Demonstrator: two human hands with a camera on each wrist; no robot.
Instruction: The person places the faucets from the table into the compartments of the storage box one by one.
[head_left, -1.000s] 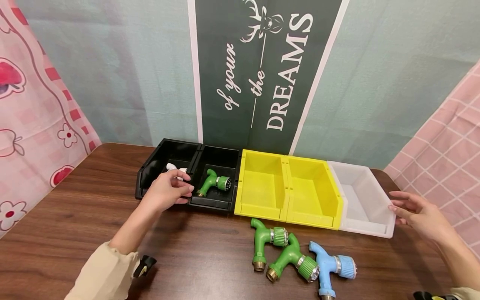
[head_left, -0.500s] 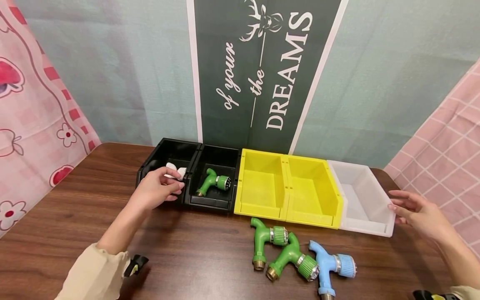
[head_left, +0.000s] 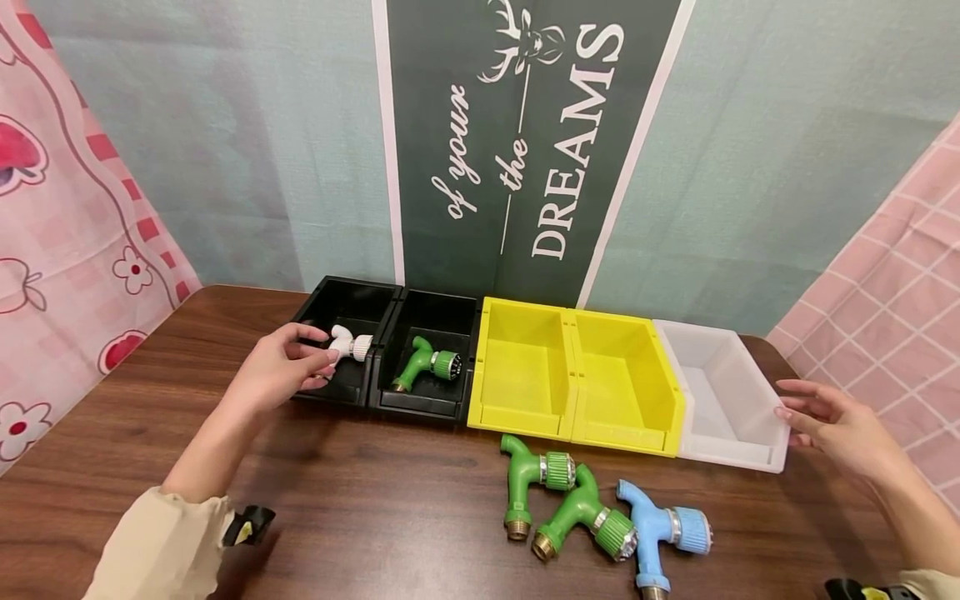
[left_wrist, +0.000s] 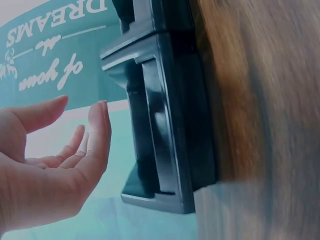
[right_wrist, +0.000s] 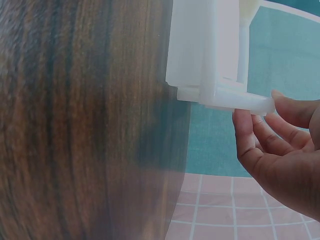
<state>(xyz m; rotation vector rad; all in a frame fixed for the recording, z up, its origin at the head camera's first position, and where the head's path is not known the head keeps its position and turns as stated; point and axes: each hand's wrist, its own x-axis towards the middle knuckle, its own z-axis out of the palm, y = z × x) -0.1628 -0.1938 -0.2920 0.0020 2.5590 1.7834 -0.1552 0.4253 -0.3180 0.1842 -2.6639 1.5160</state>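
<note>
Near the front left of the leftmost black bin (head_left: 352,298), my left hand (head_left: 273,367) hovers, its thumb and fingers apart with nothing between them, as the left wrist view also shows. Inside that bin lies a white faucet (head_left: 349,344), its lower end partly behind the fingertips. A green faucet (head_left: 422,363) lies in the adjoining black bin (head_left: 431,406). My right hand (head_left: 843,429) rests at the right side of the white bin (head_left: 780,425). In the right wrist view its thumb touches the rim and loosely bent fingers (right_wrist: 243,125) touch the outer wall.
Two yellow bins (head_left: 521,423) join the black and white ones in a row. On the wooden table (head_left: 375,517) before them lie a green faucet (head_left: 519,483), another green faucet (head_left: 581,512) and a light blue faucet (head_left: 654,533). A printed cloth (head_left: 300,167) hangs behind.
My left hand has drawn back left from over the black bins, passing the white faucet, which now shows more fully in the leftmost bin. The right hand stays at the white bin.
</note>
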